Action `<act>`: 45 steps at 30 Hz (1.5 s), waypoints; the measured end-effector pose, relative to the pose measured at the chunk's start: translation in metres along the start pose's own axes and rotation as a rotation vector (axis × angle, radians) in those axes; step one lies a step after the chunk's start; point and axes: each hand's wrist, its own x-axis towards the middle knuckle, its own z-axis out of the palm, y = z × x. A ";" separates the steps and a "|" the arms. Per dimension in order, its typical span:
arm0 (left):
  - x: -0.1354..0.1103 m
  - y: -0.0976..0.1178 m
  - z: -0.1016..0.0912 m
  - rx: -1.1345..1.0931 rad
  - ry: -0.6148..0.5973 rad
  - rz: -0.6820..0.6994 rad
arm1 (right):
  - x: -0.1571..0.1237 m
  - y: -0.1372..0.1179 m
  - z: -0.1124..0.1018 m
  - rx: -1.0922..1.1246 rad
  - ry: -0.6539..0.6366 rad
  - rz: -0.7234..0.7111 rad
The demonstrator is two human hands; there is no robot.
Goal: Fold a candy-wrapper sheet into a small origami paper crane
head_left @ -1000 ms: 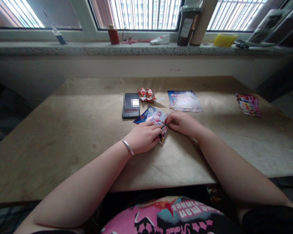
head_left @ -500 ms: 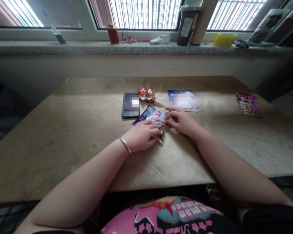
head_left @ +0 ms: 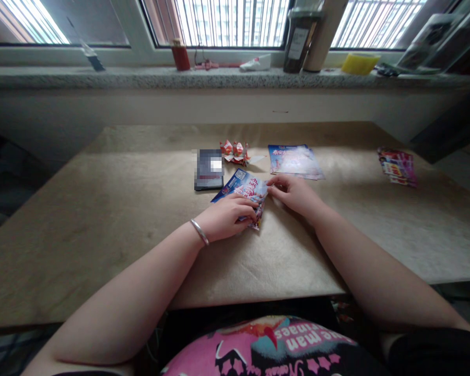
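Note:
A printed blue, white and red paper sheet (head_left: 246, 191), partly folded, lies on the wooden table (head_left: 102, 219) in front of me. My left hand (head_left: 226, 216), a silver bangle on its wrist, rests curled on the sheet's near left part and presses it down. My right hand (head_left: 293, 192) pinches the sheet's right edge with bent fingers. A small folded red-and-white paper figure (head_left: 235, 153) sits just beyond the sheet.
A dark phone (head_left: 209, 169) lies left of the sheet. A stack of blue printed sheets (head_left: 295, 162) lies behind my right hand, and pink printed sheets (head_left: 398, 167) lie at the far right. The windowsill holds a red cup (head_left: 180, 56), a dark jar (head_left: 297, 44) and a yellow bowl (head_left: 360, 63).
My right hand has slid up along the sheet's right edge, away from me. The left hand shifted slightly left and stays pressed on the sheet, which now lies flatter.

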 end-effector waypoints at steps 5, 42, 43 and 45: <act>-0.001 0.000 0.002 0.013 0.016 -0.004 | 0.001 -0.003 -0.001 -0.023 0.008 -0.033; -0.003 0.004 -0.004 -0.049 -0.096 0.034 | -0.001 -0.010 -0.006 -0.256 0.036 -0.171; -0.002 0.004 -0.003 -0.051 -0.086 0.025 | 0.000 -0.009 -0.006 -0.252 0.036 -0.181; -0.002 0.002 -0.001 -0.052 -0.069 0.016 | 0.002 -0.007 -0.005 -0.235 0.048 -0.202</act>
